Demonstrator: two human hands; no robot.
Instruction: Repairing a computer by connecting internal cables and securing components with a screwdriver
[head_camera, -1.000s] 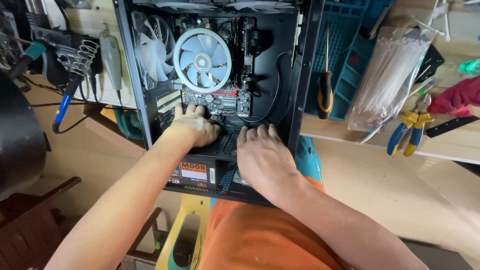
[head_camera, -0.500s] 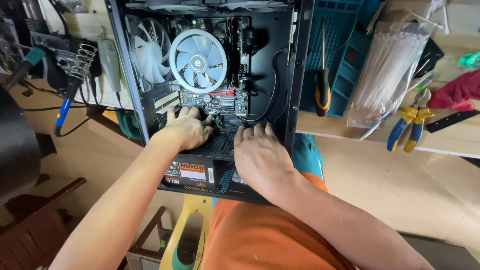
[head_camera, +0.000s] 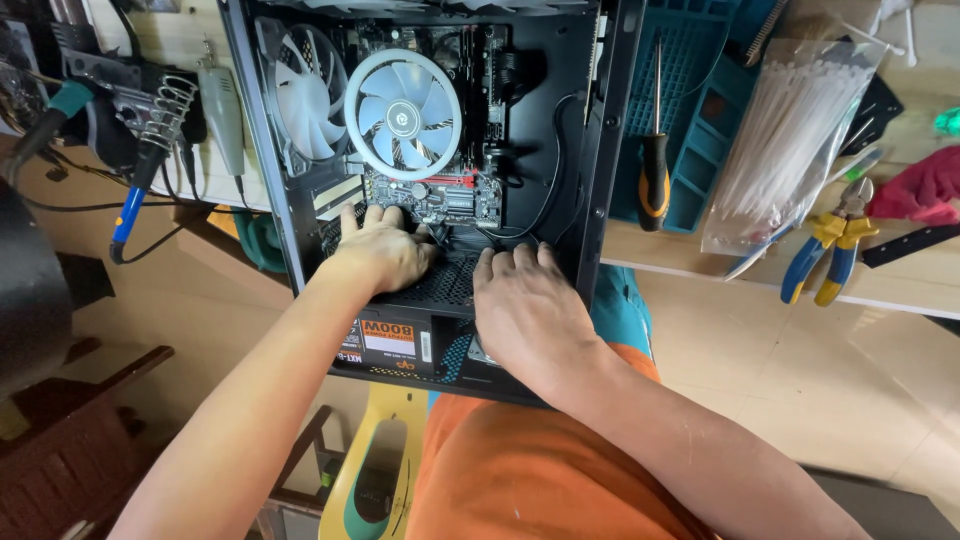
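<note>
Head camera looks down into an open black computer case (head_camera: 600, 150). At far left a soldering iron (head_camera: 135, 195) sits in its coil stand. The left hand (head_camera: 385, 250) lies flat, fingers spread, on the perforated power supply shroud (head_camera: 440, 285), grasping nothing. The right hand (head_camera: 525, 305) rests beside it, open, fingertips at the cables. Further right lie a screwdriver (head_camera: 653, 170), cable ties (head_camera: 780, 140) and pliers (head_camera: 830, 240).

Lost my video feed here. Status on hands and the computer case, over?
Left hand and right hand flat on the perforated shroud, holding nothing. Computer case open, big cooler fan exposed. Black cables hang beside the fingers.
</note>
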